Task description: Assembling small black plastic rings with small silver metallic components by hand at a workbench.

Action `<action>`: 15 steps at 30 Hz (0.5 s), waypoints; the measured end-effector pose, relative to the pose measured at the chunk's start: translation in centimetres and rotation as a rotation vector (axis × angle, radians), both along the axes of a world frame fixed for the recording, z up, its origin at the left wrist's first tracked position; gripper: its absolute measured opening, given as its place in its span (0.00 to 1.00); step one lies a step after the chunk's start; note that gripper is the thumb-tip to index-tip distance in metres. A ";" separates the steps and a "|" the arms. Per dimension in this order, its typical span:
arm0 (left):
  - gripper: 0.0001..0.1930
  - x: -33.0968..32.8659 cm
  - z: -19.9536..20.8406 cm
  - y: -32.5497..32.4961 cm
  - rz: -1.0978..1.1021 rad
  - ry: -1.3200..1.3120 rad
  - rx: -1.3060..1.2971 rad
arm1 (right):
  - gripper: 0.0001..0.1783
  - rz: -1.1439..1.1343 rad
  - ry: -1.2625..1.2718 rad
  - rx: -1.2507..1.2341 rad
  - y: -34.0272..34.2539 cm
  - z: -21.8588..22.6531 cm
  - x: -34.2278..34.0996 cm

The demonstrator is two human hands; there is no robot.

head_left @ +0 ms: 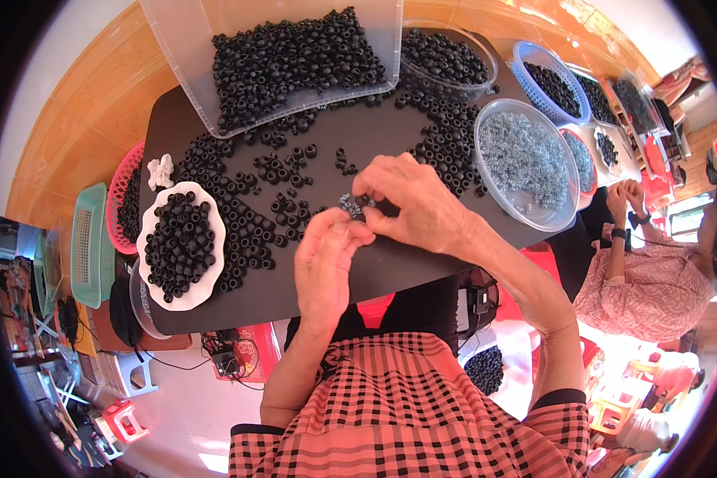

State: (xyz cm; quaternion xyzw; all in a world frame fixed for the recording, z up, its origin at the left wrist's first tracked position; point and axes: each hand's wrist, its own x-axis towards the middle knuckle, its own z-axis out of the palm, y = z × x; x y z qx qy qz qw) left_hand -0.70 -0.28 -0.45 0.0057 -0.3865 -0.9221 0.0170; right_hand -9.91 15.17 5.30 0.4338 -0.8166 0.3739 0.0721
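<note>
Both hands meet above the near half of a dark table [255,312], the fingertips of one close to those of the other. The right hand [422,205] comes over from the right with its wrist bent, thumb and forefinger pinched narrow on a small black piece [364,200]. The left hand [325,251] is raised just below and to the left, its thumb and fingers drawn close together; a few small blue-grey coils [347,204] show at its fingertips, but one cannot tell which hand bears them. Loose black caps [251,231] lie on the table left of the hands, with more beyond the right hand. At the left edge, a white scalloped plate [219,248] is heaped with caps, and a white lump [160,172] sits just above it. A clear bin [182,64] at the far side holds a large pile of caps; a round tub [490,57] of them stands beside it, near a blue basket [528,86]. A clear bowl [534,213] full of coils stands at the right edge. Pink [120,185] and green [90,247] baskets stand off to the left. At the right, a co-worker [645,287] in a patterned top holds both hands raised.
</note>
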 end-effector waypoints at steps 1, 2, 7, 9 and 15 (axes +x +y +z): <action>0.12 0.0 0.2 0.0 0.003 -0.031 -0.040 | 0.12 0.018 0.027 -0.005 0.1 0.0 0.6; 0.12 -0.1 0.4 0.0 0.006 -0.062 -0.081 | 0.13 0.024 0.043 -0.004 0.2 -0.1 1.1; 0.12 -0.4 1.1 0.0 -0.012 -0.072 -0.118 | 0.14 -0.008 -0.109 -0.166 0.0 -0.7 2.8; 0.12 -0.3 1.5 -0.3 -0.060 -0.062 -0.039 | 0.14 -0.062 -0.367 -0.261 0.5 -0.3 3.1; 0.12 -0.1 1.2 0.3 -0.082 -0.075 -0.065 | 0.10 0.023 -0.178 -0.299 0.9 -1.0 2.3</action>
